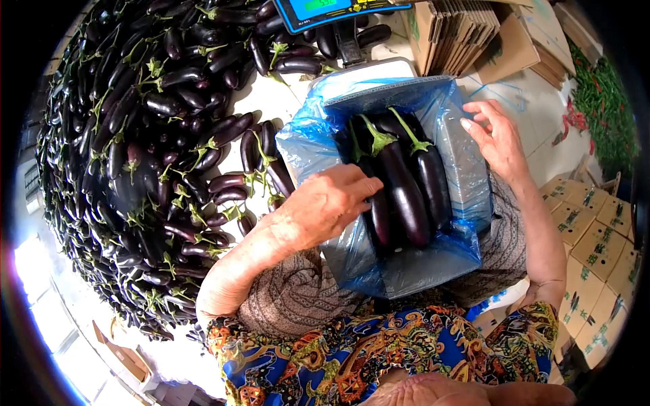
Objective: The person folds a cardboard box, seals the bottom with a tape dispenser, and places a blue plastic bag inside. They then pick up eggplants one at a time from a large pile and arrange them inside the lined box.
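A cardboard box lined with thin blue plastic film sits tilted in front of me. Several long, dark purple eggplants lie side by side in it, green stems toward the far wall. My left hand reaches over the left wall, its fingers curled around the leftmost eggplant, partly covering it. At the right wall, my right hand is raised with bent fingers apart, holding nothing, close to the film-covered edge.
A huge heap of eggplants fills the left side. A blue digital scale display and white platform stand behind the box. Folded cardboard sheets are at the back, green peppers far right, printed cartons lower right.
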Demonstrator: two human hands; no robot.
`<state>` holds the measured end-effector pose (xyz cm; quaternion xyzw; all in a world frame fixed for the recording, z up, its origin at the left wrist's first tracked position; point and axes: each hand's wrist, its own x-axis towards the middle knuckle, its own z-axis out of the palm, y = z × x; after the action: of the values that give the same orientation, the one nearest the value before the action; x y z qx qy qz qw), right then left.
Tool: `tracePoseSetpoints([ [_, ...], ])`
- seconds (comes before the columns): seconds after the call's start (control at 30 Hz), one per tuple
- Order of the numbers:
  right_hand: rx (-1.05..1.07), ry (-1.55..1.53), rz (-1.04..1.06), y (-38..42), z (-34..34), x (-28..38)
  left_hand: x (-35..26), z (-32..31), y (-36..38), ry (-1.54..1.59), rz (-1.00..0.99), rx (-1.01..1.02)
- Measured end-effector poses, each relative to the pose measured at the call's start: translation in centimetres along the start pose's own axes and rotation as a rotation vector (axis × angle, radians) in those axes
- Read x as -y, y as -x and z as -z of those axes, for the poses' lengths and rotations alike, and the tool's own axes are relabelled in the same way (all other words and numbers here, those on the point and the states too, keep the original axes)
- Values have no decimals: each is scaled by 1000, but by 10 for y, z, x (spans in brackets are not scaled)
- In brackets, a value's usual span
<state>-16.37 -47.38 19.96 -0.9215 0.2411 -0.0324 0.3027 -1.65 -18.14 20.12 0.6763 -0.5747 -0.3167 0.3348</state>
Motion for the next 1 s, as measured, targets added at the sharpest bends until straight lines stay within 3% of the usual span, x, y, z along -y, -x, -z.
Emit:
tracePoseSetpoints([
  [0.07, -39, 82, 13, 0, -1, -7, 5, 8, 3, -50, 37, -73],
  [0.17, -81, 22, -53, -5, -13, -43, 17, 25, 6, -188, 30, -381],
  [0.2, -92, -28, -90, -5, -15, -53, 23, 27, 9, -135, 150, -545],
  [0.27, 188, -218, -254, -2, -1, -49, 46, 23, 17, 39, 311, -841],
  [0.3, 326, -313, -333, -2, 4, -48, 57, 20, 24, 213, 426, -869],
  [0.33, 552, -516, -452, -2, 2, -59, 72, 12, 32, 368, 507, -809],
  [0.37, 585, -611, -513, 1, 0, -64, 81, 4, 40, 521, 586, -747],
  [0.4, 621, -705, -572, 5, -1, -62, 64, 6, 37, 836, 694, -499],
  [0.43, 656, -800, -632, 6, -2, -61, 68, -11, 42, 832, 889, -407],
  [0.47, 605, -659, -690, 6, -4, -74, 72, -28, 46, 827, 1077, -299],
  [0.5, 582, -723, -643, 7, -3, -80, 64, -40, 42, 1297, 739, -281],
  [0.57, 532, -848, -544, 10, 0, -87, 59, -34, 40, 1362, 804, -264],
  [0.7, 629, -776, -416, 8, 17, -69, 75, -42, 42, 1310, 593, -229],
  [1.0, 644, -716, -385, 34, 33, -40, 52, -19, 48, 1356, 600, -230],
])
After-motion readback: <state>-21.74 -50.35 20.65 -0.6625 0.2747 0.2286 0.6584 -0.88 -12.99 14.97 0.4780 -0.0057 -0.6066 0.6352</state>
